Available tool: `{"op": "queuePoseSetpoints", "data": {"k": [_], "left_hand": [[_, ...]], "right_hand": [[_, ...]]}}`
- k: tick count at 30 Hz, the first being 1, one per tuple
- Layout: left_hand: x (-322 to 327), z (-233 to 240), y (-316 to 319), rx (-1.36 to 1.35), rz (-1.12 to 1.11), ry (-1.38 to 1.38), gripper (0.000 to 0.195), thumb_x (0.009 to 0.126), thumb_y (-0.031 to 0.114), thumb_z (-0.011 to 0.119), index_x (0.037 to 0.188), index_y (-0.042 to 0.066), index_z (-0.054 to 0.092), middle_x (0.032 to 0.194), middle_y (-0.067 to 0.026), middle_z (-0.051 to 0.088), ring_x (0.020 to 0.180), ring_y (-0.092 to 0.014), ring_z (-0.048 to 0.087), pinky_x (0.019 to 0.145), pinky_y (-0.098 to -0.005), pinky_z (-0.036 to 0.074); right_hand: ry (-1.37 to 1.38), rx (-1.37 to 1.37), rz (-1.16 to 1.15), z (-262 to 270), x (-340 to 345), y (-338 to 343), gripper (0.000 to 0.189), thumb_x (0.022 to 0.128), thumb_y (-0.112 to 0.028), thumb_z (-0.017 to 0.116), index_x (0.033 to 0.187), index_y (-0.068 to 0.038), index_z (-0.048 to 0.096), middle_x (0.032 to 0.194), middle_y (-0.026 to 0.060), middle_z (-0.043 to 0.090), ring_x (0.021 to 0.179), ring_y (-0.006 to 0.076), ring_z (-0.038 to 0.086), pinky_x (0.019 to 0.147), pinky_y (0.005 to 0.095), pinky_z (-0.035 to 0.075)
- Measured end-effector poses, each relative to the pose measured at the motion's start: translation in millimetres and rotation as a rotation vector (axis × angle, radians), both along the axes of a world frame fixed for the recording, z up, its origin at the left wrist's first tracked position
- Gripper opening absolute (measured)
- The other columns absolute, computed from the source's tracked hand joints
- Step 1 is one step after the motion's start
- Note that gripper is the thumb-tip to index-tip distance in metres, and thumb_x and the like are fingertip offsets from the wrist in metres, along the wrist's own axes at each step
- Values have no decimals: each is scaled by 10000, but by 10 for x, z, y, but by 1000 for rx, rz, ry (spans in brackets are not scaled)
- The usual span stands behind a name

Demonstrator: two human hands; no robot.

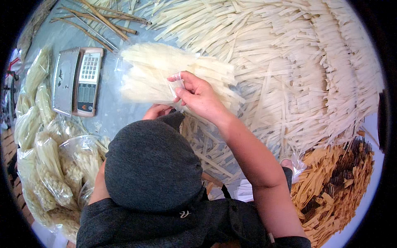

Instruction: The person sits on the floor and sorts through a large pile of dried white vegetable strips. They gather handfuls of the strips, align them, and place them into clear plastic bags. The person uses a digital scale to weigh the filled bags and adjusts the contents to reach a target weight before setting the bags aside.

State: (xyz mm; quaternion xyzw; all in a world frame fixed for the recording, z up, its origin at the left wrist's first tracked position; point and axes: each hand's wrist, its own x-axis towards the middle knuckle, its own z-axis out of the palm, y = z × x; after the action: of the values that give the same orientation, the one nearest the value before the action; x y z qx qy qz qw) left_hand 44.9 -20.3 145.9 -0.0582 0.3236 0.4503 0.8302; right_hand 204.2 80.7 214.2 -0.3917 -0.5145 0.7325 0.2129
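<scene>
In front of me lies a clear plastic bag (145,69) filled with flat, pale dried strips, all running roughly lengthwise. My right hand (198,93) is above its near side and pinches a piece of clear plastic film (176,85) between thumb and fingers. Whether this film is the bag's edge or a separate strip, I cannot tell. My left hand (158,111) is at the bag's near edge, mostly hidden by the dark knit cap (152,164); its grip is not visible.
A digital scale (77,82) stands at left. Below it are several filled plastic bags (51,173). Sticks (105,21) lie at the upper left. Loose pale strips (279,68) spread across the right. Brown strips (335,192) are heaped at the lower right, near a bare foot (287,163).
</scene>
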Motion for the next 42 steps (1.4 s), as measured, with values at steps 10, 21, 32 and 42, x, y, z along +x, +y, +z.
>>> {"op": "queuePoseSetpoints", "data": {"k": [10, 21, 32, 42], "left_hand": [[110, -45, 102, -8, -75, 14, 360, 902, 117, 522, 1240, 0, 483, 1082, -104, 623, 957, -155, 607, 855, -293, 486], [-148, -131, 274, -69, -614, 359, 315, 918, 137, 537, 1203, 2, 530, 1043, -85, 639, 934, -127, 609, 830, -275, 491], [975, 1000, 2049, 905, -1355, 1083, 344, 900, 174, 575, 1195, -1, 555, 1039, -108, 650, 968, -170, 614, 885, -306, 475], [2838, -712, 2542, 1295, -1323, 1963, 1043, 688, 327, 774, 1477, 116, 125, 1500, -211, 183, 1252, -403, 411, 1019, -445, 403]], "right_hand": [[-119, 86, 23, -345, 139, -38, 190, 909, -95, 525, 1092, -68, 565, 747, 6, 576, 650, 64, 507, 606, 235, 439], [-357, 372, -93, -567, 681, -195, 329, 856, -133, 585, 1179, -68, 581, 987, 113, 675, 812, 203, 644, 741, 295, 508], [-1331, 397, -124, -1737, 2596, -291, 348, 849, -237, 541, 1158, -77, 555, 849, 167, 658, 824, 369, 634, 762, 478, 488], [-1551, 649, -347, -1114, 4155, -209, 491, 836, -255, 580, 1269, -55, 462, 957, 202, 635, 890, 390, 614, 786, 478, 479]]}}
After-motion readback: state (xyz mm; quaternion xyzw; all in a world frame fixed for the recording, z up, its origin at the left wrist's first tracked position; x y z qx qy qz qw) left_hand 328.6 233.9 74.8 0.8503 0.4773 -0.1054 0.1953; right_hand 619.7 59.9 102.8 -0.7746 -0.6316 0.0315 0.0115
